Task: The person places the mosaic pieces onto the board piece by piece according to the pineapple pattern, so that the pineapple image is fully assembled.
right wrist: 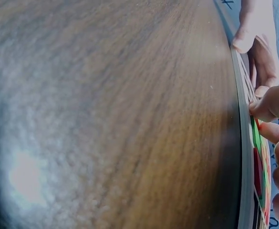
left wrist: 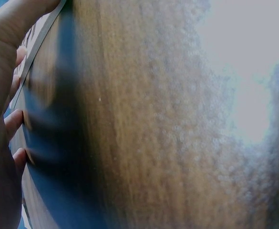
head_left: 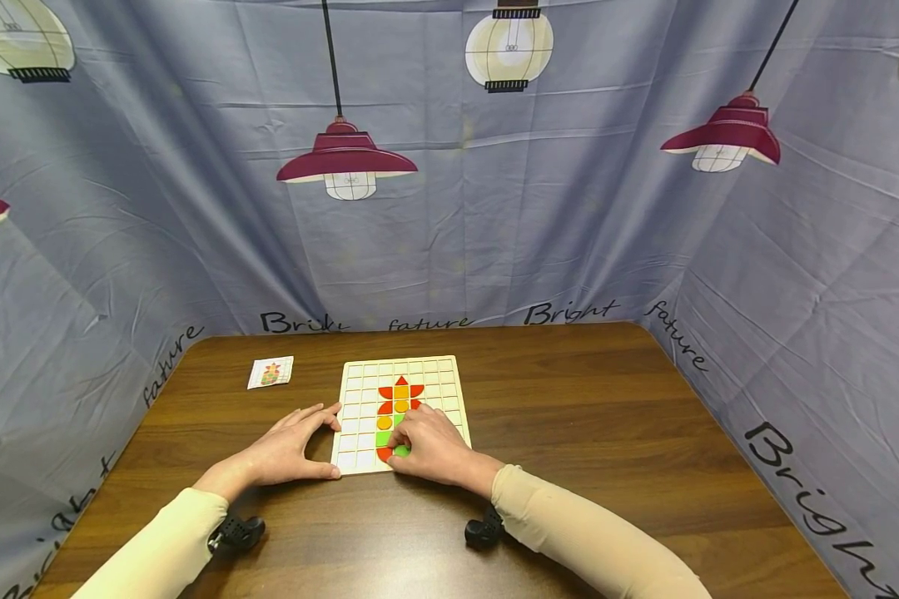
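Observation:
A pale wooden grid board (head_left: 438, 374) lies on the brown table (head_left: 607, 416). It carries a small figure of red, orange and green pieces (head_left: 400, 398). My left hand (head_left: 328, 443) rests at the board's left edge, fingers fairly straight, thumb by the front corner; the left wrist view shows those fingers (left wrist: 13, 121) against the board edge (left wrist: 39, 43). My right hand (head_left: 403, 445) sits on the board's front part, with curled fingers (right wrist: 270, 102) pinching a green piece (head_left: 402, 451) in the bottom rows. The rest of that piece is hidden under the hand.
A small pattern card (head_left: 270, 372) lies on the table left of the board. Grey-blue printed cloth walls close in the table at the back and on both sides. Bare wood shows to the right of the board and in front of it.

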Demonstrator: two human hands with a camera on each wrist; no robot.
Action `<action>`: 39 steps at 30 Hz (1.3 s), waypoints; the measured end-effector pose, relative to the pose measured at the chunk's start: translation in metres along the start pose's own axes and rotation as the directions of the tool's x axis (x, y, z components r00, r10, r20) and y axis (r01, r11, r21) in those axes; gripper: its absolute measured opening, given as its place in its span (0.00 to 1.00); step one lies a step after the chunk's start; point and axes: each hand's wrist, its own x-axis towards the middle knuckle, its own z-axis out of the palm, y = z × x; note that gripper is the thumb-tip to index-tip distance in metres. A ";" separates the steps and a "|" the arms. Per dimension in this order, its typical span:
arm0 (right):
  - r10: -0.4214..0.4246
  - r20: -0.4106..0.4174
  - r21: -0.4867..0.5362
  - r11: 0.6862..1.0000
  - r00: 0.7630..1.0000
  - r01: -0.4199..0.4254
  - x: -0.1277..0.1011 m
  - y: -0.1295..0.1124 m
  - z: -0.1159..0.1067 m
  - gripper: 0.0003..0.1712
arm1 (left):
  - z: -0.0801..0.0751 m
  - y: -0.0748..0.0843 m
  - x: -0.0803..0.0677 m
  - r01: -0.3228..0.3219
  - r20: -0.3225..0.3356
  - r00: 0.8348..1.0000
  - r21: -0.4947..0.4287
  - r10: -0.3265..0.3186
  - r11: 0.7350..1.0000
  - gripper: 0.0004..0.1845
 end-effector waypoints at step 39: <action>0.171 -0.108 0.062 0.984 0.979 -0.165 -0.043 0.062 -0.046 0.05 | -0.003 0.004 -0.005 0.005 -0.014 1.000 -0.018 -0.005 1.000 0.27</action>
